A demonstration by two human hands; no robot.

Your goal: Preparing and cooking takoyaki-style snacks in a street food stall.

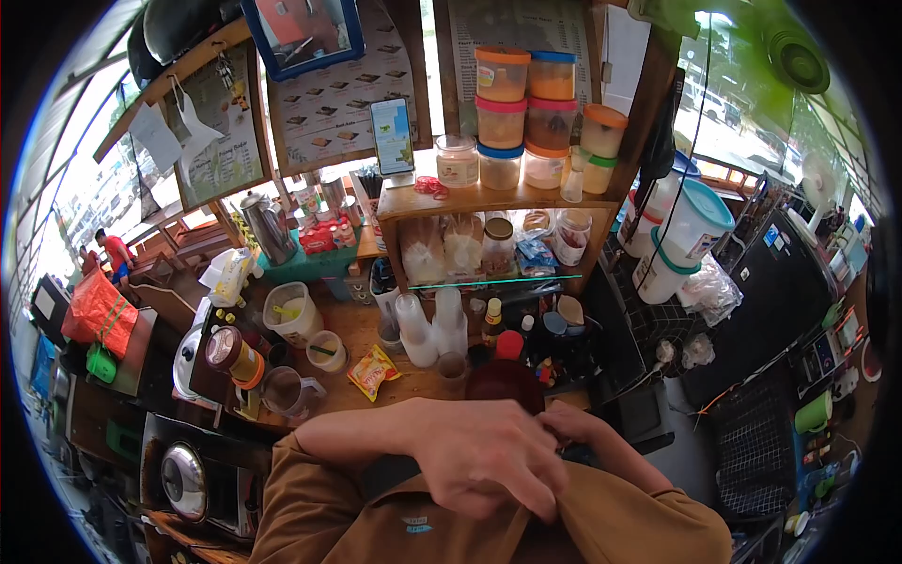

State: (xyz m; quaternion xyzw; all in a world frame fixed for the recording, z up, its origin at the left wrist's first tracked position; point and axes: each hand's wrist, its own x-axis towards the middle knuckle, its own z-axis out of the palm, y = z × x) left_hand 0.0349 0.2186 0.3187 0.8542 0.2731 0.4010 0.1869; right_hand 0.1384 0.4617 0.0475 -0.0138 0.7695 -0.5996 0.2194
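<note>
head view: beyond the left forearm, a yellow packet [374, 373] and stacked clear cups [415, 334] are set on the wooden counter [411, 383], while at the body the left hand [493, 461] is laid against a raised fold of the worn brown shirt [601, 498], its fingertips touching the cloth, though whether they are closed on it cannot be told. just to the right, the right hand [568, 422] is held close by, its fingers partly hidden and their grip unclear; the fold is probably best handled lightly, without twisting, with both elbows kept clear of the counter.
</note>
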